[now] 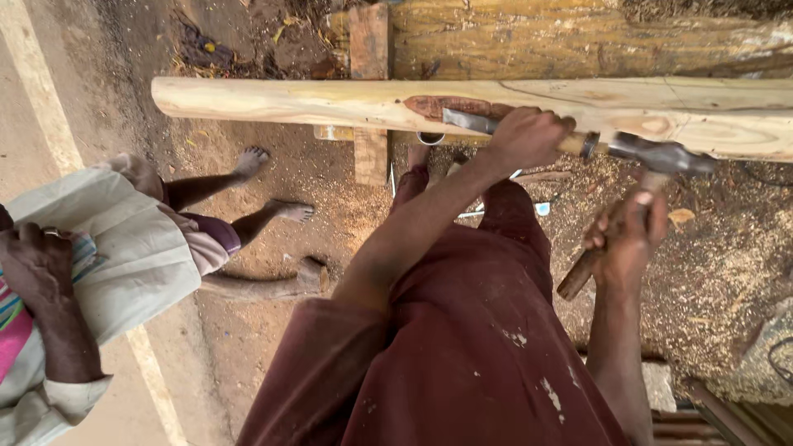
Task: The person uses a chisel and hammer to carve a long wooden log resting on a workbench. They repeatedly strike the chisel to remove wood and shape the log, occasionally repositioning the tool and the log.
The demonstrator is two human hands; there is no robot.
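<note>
Currently left hand point(529, 136) fingers are closing round the chisel point(496, 124) against the pale log point(330, 101); right hand point(624, 235) fingers are gripping the hammer point(652, 157).

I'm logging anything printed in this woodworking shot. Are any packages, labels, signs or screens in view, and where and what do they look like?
None that can be made out: no packages, labels, signs or screens.
Small white and blue scrap: lies on the sawdust under the pale log, near the left hand; too small to tell what it is.
</note>
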